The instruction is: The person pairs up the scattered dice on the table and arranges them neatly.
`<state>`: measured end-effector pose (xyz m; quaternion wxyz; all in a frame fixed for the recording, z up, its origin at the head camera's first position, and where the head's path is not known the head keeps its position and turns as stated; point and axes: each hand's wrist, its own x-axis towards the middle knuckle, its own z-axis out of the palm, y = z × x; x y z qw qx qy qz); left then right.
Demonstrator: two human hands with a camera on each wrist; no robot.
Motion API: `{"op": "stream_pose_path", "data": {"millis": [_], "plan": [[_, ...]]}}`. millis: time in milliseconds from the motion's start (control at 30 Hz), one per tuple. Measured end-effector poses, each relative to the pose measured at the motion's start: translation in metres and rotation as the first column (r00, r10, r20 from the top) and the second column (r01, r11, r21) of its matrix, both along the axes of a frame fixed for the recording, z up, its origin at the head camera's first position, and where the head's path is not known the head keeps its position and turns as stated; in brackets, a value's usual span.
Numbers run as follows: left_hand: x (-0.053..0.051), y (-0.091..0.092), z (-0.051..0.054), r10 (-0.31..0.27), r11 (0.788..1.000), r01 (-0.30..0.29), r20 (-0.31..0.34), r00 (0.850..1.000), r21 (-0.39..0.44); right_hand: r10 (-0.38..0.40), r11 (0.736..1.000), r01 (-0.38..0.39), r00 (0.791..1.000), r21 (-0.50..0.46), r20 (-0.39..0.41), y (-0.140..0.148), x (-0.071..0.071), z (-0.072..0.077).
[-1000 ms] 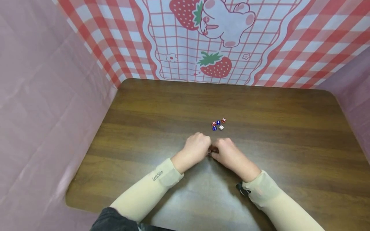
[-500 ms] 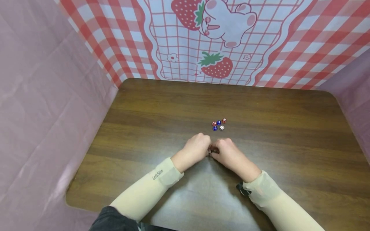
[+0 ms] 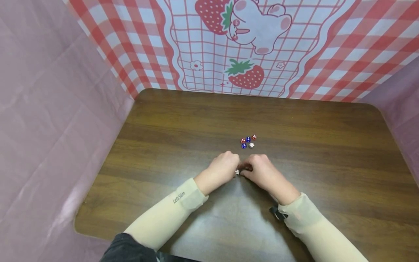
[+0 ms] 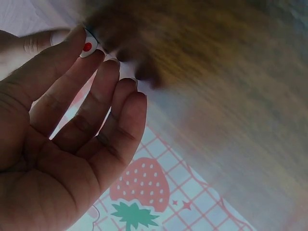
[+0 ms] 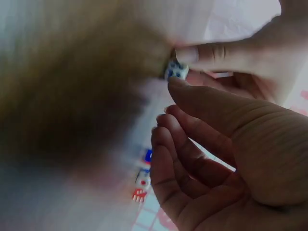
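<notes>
A white die with dark pips [image 5: 176, 70] sits between the two hands, just above the table in the head view [image 3: 237, 172]. My left hand [image 3: 222, 168] pinches it between thumb and forefinger; a red pip shows on the die [image 4: 88, 47] in the left wrist view. My right hand [image 3: 263, 174] is close on the right, its thumb tip at the die's edge and its other fingers loosely bent, apart from the thumb. Beyond the hands lie two red dice [image 3: 243, 140], two blue dice [image 3: 243, 145] and a white die [image 3: 251, 145].
The brown wooden table [image 3: 183, 127] has rounded corners. A red-and-white checked cloth with strawberries [image 3: 247, 77] hangs behind it, and pink cloth [image 3: 49, 109] hangs at the left and right sides.
My right hand has shifted slightly up and right, and more of the pinched die shows. My left hand has stayed nearly still; the five dice lie unmoved.
</notes>
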<state>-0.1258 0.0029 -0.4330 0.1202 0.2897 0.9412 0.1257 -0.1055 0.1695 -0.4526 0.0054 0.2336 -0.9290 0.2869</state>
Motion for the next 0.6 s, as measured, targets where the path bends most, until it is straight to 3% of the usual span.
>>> {"op": "stream_pose_path", "data": {"millis": [200, 367, 600], "plan": [[0.002, 0.0, 0.001, 0.004, 1.0, -0.005, -0.037, 0.999, -0.015, -0.104, 0.994, 0.104, 0.995, -0.014, 0.005, 0.018, -0.015, 0.004], [0.002, 0.0, 0.0, -0.011, 0.999, 0.01, -0.043, 0.999, -0.031, -0.206, 0.978, 0.207, 0.978, -0.019, 0.042, 0.033, -0.027, 0.005], [0.003, 0.0, 0.0, -0.013, 0.999, 0.012, -0.048, 0.999, -0.03, -0.282, 0.958, 0.284, 0.958, -0.032, 0.053, 0.039, -0.04, 0.001]]}}
